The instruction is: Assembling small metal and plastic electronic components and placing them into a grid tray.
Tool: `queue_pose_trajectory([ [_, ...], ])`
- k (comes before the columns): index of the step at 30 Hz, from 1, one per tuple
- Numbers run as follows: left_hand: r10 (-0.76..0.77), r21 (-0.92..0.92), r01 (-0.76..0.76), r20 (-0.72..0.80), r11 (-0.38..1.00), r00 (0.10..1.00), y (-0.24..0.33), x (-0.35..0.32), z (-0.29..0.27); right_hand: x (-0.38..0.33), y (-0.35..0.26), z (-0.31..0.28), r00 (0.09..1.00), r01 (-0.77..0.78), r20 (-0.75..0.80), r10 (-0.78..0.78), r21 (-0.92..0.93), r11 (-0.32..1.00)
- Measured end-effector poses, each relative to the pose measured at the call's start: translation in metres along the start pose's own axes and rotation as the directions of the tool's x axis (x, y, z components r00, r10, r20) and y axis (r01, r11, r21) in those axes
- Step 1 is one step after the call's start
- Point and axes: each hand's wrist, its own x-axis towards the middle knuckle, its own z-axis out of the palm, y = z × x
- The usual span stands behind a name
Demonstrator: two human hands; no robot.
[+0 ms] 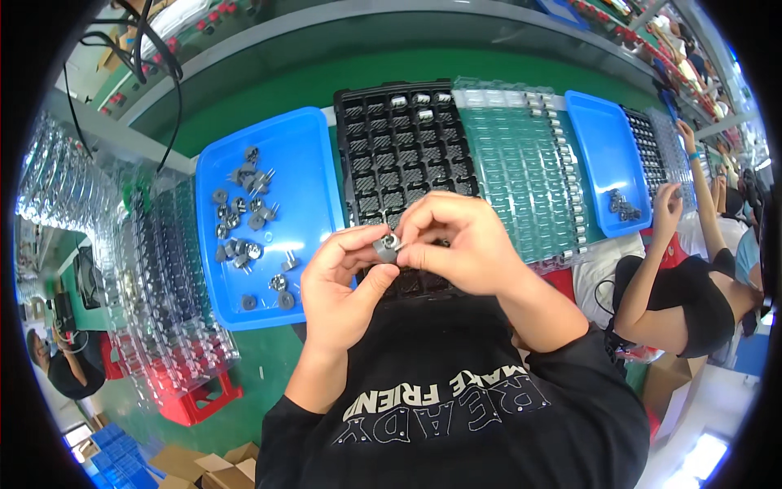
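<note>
Between my two hands is a small round grey part with a metal middle (388, 246), raised over the near end of a black compartment tray (368, 160). My left hand (346, 273) grips it from the left between thumb and fingers. From the right, my right hand (456, 243) pinches at its edge, and whatever else those fingertips hold is too small to make out. Several silvery pieces (422, 99) sit in the far compartments of the black tray. To the left, a blue tray (314, 187) carries several loose grey parts with metal pins (240, 208).
Right of the black tray lies a clear plastic tray (517, 167) with metallic pieces along its right side. Beyond it stands another blue tray (599, 155) with a few parts. Co-workers sit at the right (684, 310). Stacked clear trays (155, 285) and a red stool (195, 399) are at the left.
</note>
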Motion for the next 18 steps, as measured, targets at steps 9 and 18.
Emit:
queue_pose_trajectory([
  [9,0.054,0.985,0.074,-0.084,0.153,0.995,0.007,-0.001,-0.070,0.113,0.091,-0.120,0.966,-0.048,-0.154,-0.209,-0.898,0.438],
  [18,0.136,0.951,0.117,-0.161,0.287,0.977,-0.012,-0.007,-0.094,0.125,0.086,-0.194,0.871,-0.437,-0.489,-0.048,-0.814,0.382],
])
